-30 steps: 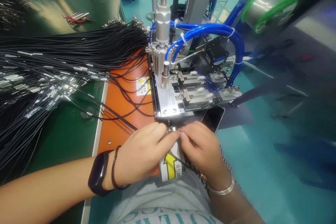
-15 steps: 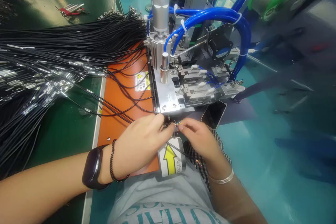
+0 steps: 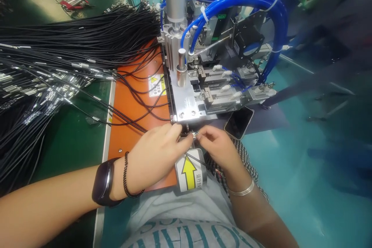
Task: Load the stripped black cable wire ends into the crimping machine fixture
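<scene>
Your left hand (image 3: 157,151) and right hand (image 3: 217,147) meet fingertip to fingertip just below the front edge of the silver machined fixture plate (image 3: 186,104). Both are pinched narrow on the small silver metal tip (image 3: 194,135) of a thin black cable (image 3: 200,161). That cable trails down across the white label with a yellow arrow (image 3: 188,172). Your left wrist lies over the flat orange rubber mat (image 3: 128,135), and the big bundle of loose black cables (image 3: 87,42) fans out at far left. The black-screened phone (image 3: 238,123) lies just right of your right hand. Versus half a second ago: same pinch, same spot, hands barely nearer the plate.
</scene>
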